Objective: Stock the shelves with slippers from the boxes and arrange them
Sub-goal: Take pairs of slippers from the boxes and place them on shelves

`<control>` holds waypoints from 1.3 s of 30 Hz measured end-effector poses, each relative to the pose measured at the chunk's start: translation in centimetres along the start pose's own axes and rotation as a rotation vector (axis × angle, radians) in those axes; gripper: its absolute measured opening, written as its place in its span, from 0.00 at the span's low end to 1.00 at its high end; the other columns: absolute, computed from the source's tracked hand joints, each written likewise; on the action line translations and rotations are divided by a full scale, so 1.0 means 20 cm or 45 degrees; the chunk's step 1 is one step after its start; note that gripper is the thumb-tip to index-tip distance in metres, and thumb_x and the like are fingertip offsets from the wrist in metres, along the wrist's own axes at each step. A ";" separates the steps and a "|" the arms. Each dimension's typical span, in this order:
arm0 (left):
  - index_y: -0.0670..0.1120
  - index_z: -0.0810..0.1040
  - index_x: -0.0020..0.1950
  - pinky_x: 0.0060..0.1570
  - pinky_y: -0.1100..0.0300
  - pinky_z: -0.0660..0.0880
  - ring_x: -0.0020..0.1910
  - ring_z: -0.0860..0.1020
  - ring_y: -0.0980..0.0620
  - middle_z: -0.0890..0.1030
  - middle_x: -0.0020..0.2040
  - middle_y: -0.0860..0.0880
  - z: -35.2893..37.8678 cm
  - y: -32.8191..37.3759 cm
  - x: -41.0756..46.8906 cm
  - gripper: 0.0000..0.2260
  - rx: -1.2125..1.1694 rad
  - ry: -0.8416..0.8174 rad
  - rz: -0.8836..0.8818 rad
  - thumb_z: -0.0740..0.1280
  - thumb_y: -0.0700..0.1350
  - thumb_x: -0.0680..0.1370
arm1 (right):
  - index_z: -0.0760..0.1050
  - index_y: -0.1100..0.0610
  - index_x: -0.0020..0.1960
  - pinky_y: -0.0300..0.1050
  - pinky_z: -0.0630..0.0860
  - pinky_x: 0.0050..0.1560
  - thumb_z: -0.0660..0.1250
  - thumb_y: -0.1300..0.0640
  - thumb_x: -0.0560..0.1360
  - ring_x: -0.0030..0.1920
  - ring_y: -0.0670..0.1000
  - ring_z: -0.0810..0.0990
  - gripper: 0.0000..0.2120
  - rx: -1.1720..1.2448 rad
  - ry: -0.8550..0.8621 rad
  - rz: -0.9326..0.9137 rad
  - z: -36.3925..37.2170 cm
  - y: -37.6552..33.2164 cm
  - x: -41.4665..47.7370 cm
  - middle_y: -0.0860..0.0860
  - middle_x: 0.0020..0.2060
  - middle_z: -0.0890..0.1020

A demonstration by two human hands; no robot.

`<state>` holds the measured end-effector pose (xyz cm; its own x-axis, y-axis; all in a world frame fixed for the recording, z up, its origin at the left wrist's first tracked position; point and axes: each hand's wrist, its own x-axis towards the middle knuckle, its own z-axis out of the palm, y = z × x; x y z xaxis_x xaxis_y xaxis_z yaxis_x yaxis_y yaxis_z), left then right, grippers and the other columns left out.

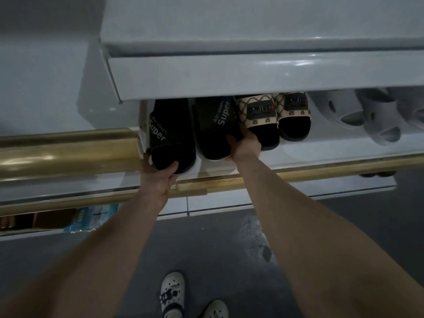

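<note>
Two black slippers printed "Super" lie side by side on the white shelf (pixel 321 143). My left hand (pixel 158 177) grips the front end of the left black slipper (pixel 169 134) from below, thumb curled over its edge. My right hand (pixel 244 145) holds the front right side of the right black slipper (pixel 214 127), fingers tucked between it and a beige patterned slipper (pixel 258 115). A second beige patterned slipper (pixel 294 115) sits just right of that one. The backs of all the slippers are hidden under the shelf above.
Grey clog slippers (pixel 358 113) fill the shelf's right part. A white upper shelf (pixel 229 72) overhangs. Gold rails (pixel 57 152) run along the shelf fronts. A cardboard box (pixel 46 219) and blue packaging (pixel 91 219) sit lower left. My feet in white clogs (pixel 172 294) stand on the grey floor.
</note>
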<state>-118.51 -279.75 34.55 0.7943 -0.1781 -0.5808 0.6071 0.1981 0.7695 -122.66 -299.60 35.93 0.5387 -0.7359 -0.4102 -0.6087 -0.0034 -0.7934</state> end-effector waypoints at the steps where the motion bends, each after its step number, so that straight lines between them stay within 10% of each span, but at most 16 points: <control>1: 0.55 0.62 0.73 0.62 0.46 0.74 0.64 0.75 0.47 0.73 0.67 0.47 0.01 -0.01 0.01 0.35 0.046 -0.002 -0.003 0.69 0.28 0.73 | 0.73 0.46 0.69 0.59 0.81 0.54 0.68 0.55 0.77 0.52 0.59 0.82 0.21 -0.008 0.016 -0.003 0.01 0.00 0.01 0.51 0.48 0.80; 8: 0.53 0.62 0.72 0.58 0.46 0.77 0.62 0.76 0.45 0.75 0.62 0.45 0.02 -0.04 0.05 0.37 0.257 0.063 0.056 0.69 0.26 0.70 | 0.62 0.47 0.78 0.38 0.70 0.57 0.66 0.54 0.80 0.62 0.54 0.78 0.28 -0.033 0.122 -0.047 0.05 -0.06 0.05 0.52 0.63 0.79; 27: 0.49 0.49 0.79 0.69 0.51 0.66 0.68 0.69 0.44 0.66 0.73 0.42 0.08 0.00 -0.31 0.45 0.495 0.187 -0.138 0.75 0.36 0.71 | 0.66 0.48 0.75 0.44 0.74 0.62 0.65 0.58 0.80 0.67 0.52 0.74 0.25 -0.061 -0.027 0.026 -0.23 0.08 -0.38 0.53 0.69 0.75; 39: 0.48 0.67 0.71 0.65 0.51 0.72 0.60 0.76 0.47 0.74 0.66 0.44 0.39 0.10 -0.93 0.28 0.696 -0.383 -0.128 0.72 0.37 0.73 | 0.73 0.50 0.70 0.41 0.72 0.60 0.69 0.57 0.78 0.63 0.50 0.75 0.21 0.018 0.097 -0.054 -0.81 0.08 -1.03 0.52 0.63 0.77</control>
<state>-132.20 -283.64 48.99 0.6450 -0.4489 -0.6184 0.5161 -0.3410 0.7857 -144.23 -295.50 50.32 0.5177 -0.7847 -0.3408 -0.5776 -0.0268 -0.8159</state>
